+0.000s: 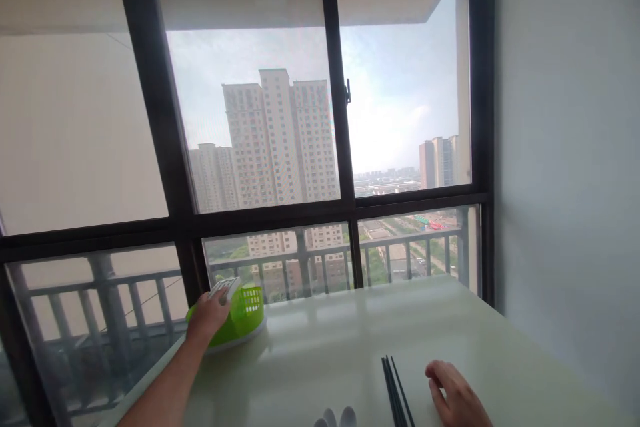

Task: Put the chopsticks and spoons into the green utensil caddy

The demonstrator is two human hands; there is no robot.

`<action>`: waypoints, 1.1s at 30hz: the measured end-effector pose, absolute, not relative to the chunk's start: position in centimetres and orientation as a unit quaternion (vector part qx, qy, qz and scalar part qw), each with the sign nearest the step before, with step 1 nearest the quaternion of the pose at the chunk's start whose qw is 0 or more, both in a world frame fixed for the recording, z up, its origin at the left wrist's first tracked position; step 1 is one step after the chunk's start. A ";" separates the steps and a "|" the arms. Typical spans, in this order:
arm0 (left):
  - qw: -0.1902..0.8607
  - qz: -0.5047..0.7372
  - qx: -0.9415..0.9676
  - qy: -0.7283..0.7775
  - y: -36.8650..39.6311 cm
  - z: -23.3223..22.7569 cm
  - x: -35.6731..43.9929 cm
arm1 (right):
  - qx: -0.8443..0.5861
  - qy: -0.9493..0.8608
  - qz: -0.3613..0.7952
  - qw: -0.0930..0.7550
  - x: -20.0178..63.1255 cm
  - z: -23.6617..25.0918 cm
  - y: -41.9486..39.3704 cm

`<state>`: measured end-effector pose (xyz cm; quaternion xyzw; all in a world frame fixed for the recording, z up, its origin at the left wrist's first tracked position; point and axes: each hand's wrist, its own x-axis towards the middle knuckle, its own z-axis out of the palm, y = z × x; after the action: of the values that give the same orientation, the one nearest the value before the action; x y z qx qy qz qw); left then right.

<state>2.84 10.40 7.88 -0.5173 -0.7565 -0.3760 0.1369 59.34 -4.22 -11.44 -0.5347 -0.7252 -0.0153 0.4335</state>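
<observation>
The left hand (210,315) is reaching out to the far left of the table (325,340), its fingers curling together over a small bundle of white utensils (225,287) and holding them at the top of a green basket (246,312); how tightly the fingers are closing cannot be told, since the back of the hand is facing the camera. The white pieces are sticking out past the fingers, pointing up and to the right, toward the window (265,140), with their long axis lying on a slant over the basket's rim. The basket is sitting on a pale base near the table's far edge, just in front of the dark window frame, and the hand is pressing against its left side. The left forearm is stretching long and nearly straight from the lower left corner, rising diagonally to the basket. The right hand (457,397) is resting low at the near edge of the table, palm down, fingers loosely bent and slightly apart, gripping nothing. Just to its left, not touching it, dark chopsticks (395,390) are lying side by side on the table, their long axis running away from the person and leaning a little left at the far tips. Two white rounded shapes (336,417) are peeking in at the bottom edge, too cut off to identify.
</observation>
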 end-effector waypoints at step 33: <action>0.004 -0.306 -0.776 -0.552 2.8 6.1 36.6 | -0.646 -0.730 0.022 0.224 54.8 -8.2 -6.7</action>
<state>36.56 2.79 6.07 -0.7761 -0.5517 -0.3055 0.0044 54.80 -6.70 -8.15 -0.6456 -0.7297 0.0217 0.2241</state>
